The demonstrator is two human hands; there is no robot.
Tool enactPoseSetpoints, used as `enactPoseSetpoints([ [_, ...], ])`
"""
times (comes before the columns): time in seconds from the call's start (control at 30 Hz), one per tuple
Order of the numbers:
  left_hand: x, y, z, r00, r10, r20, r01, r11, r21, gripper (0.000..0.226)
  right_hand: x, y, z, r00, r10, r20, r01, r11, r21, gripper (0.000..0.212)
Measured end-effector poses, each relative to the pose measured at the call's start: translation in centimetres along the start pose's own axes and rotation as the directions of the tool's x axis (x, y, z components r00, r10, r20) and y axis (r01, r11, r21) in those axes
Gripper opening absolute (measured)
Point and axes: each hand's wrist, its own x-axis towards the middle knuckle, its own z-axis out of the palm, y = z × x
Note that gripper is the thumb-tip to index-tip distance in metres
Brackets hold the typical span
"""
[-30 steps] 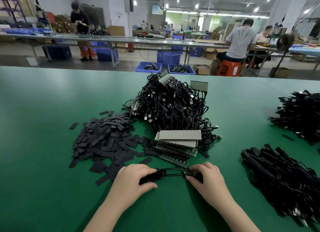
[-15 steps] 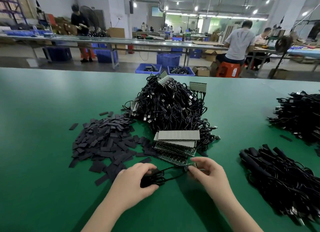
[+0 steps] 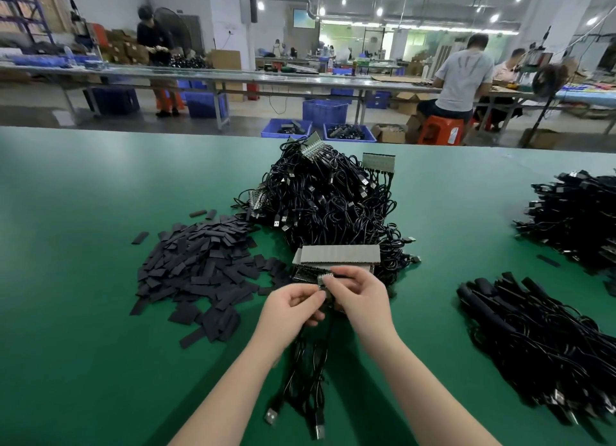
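Note:
Both hands are raised over the green table [image 3: 83, 312], pinching a small circuit-board piece [image 3: 322, 281] between them. My left hand [image 3: 289, 309] holds it from the left and my right hand [image 3: 358, 295] from the right. Thin black USB cables [image 3: 308, 372] hang down from the hands, their plugs lying on the table near me. Just behind the hands lies a stack of grey board strips [image 3: 338, 255] in front of a big heap of black cables [image 3: 326, 199].
A pile of flat black sleeve pieces [image 3: 200, 265] spreads to the left. Bundled black cables [image 3: 540, 339] lie at the right, with another cable heap [image 3: 576, 219] farther back right. Beyond the table edge are blue crates [image 3: 325, 112], benches and seated and standing people.
Both hands lifted off the table and came together. A second ago they held a cable stretched flat on the table; now they pinch a small board with cables dangling below.

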Motion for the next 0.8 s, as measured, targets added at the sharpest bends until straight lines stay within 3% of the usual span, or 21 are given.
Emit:
enactPoseSetpoints([
  [0.1,-0.9,-1.9,-0.3,0.998,0.056,-0.042,-0.054,0.998,0.043,0.010,-1.3,2.0,0.1,0.997,-0.078,0.003,0.078,0.988,-0.132,0.011],
  [0.27,-1.4,-2.4,0.0,0.979,0.179,-0.096,-0.164,0.976,0.143,0.024,-2.4,3.5,-0.1,0.990,-0.142,-0.022,0.136,0.975,-0.176,0.021],
  [0.8,-1.9,-2.3,0.0,0.965,0.214,-0.149,-0.187,0.967,0.172,0.025,-2.8,3.5,0.1,0.984,-0.170,-0.053,0.151,0.954,-0.259,0.013],
])
